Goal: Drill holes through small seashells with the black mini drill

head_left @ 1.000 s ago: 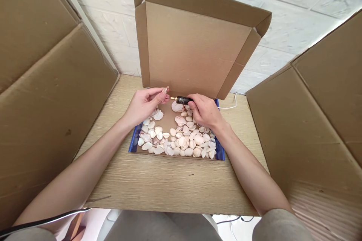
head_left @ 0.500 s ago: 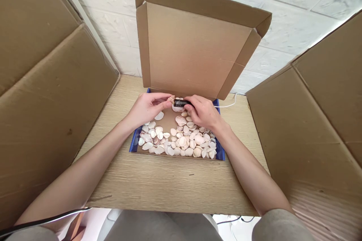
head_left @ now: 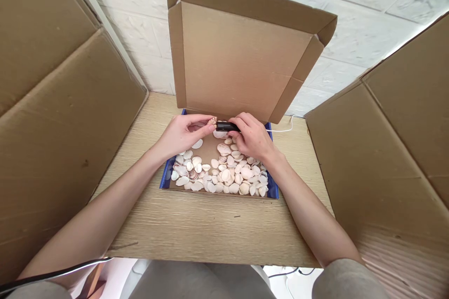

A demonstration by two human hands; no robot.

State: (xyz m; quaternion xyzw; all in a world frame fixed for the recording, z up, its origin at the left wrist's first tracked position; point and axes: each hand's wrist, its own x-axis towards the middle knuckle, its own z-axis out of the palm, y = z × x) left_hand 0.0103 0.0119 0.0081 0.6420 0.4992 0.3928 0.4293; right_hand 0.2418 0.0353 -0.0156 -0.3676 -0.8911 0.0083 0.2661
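Note:
My left hand [head_left: 187,131] pinches a small brown-and-white patterned seashell [head_left: 212,121] between thumb and fingertips, at the back of the shallow box. Wrapped around a black cylindrical tool, which looks like a mini electric drill [head_left: 224,126], is my right hand [head_left: 250,133]. The tool lies level and its left end meets the shell; its tip is hidden there. Beneath the hands, many loose white and pale pink shells [head_left: 226,175] cover the front and right of the box floor. A larger speckled shell [head_left: 220,135] sits just under the tool.
The box has blue side walls [head_left: 168,174] and a raised cardboard lid [head_left: 242,56] leaning at the wall. A white cable [head_left: 286,129] runs off to the right. Cardboard panels [head_left: 70,117] stand on both sides of the wooden table [head_left: 196,229].
The tool has rolled in my right hand, so its printed side no longer shows. Its gold-coloured tip, visible earlier, is now hidden at the shell.

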